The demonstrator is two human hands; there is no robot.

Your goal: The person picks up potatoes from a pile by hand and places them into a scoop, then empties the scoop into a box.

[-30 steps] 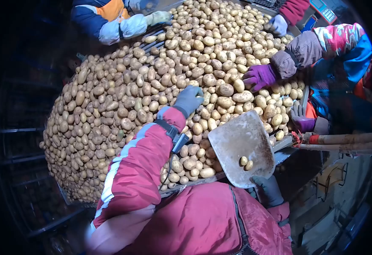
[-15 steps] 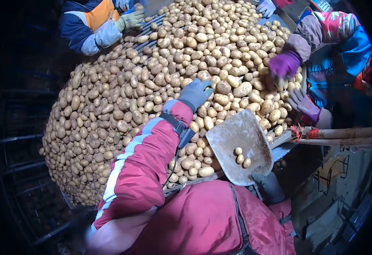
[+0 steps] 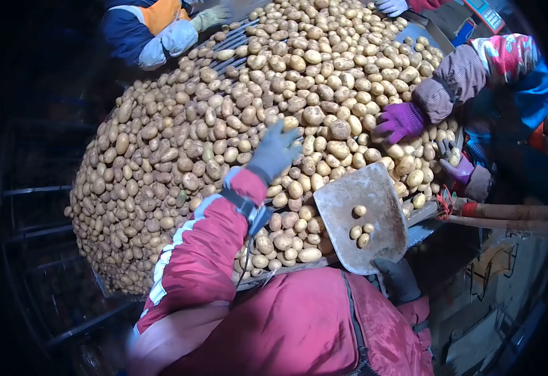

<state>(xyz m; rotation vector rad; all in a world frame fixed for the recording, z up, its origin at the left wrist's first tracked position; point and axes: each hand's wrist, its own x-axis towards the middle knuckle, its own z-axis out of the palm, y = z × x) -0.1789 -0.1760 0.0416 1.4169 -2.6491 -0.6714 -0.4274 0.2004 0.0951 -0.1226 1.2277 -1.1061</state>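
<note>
My left hand (image 3: 276, 150), in a grey-blue glove, hovers over or rests on the large heap of potatoes (image 3: 189, 182); its fingers are spread and nothing shows in them. My right hand (image 3: 398, 281), in a dark glove, grips the near edge of a worn, dirty metal scoop (image 3: 340, 203). Its wrapped fingers are partly hidden. Three small potatoes (image 3: 360, 211) lie in the scoop, which sits at the near right side of the heap.
Across on the right, a co-worker's purple glove (image 3: 400, 122) touches potatoes; their other glove (image 3: 455, 163) is by the edge. Another co-worker's pale glove (image 3: 211, 17) is at the back left beside metal bars (image 3: 236, 39). Poles (image 3: 506, 212) jut out at the right.
My left hand has moved a little left over the heap, its fingers now spread. The small potatoes in the scoop have shifted. The co-worker's purple glove has moved left.
</note>
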